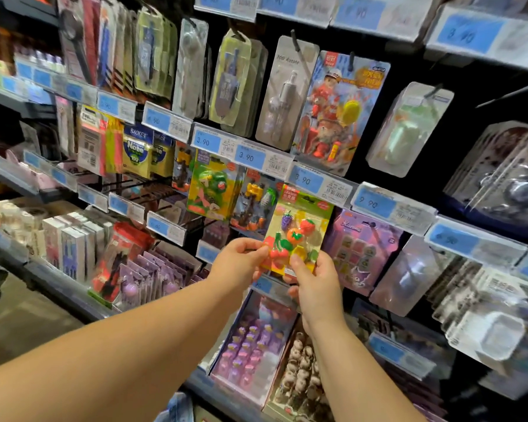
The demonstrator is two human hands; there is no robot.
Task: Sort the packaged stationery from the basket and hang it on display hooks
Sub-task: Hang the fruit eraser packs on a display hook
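Note:
A yellow and green blister pack of fruit-shaped erasers [299, 226] is held up against the display wall, its top just under a blue 3.90 price tag [306, 180]. My left hand [241, 260] pinches its lower left edge. My right hand [316, 284] grips its bottom right corner, thumb on the front. The hook behind the pack is hidden. The basket is out of view.
Hanging packs fill the wall: a firefighter toy pack [337, 114], a green dinosaur pack [211, 187], a purple Kuromi pack [363, 248] right of my hands. Purple boxed items [250, 345] sit on the shelf below. Price rails jut out from each row.

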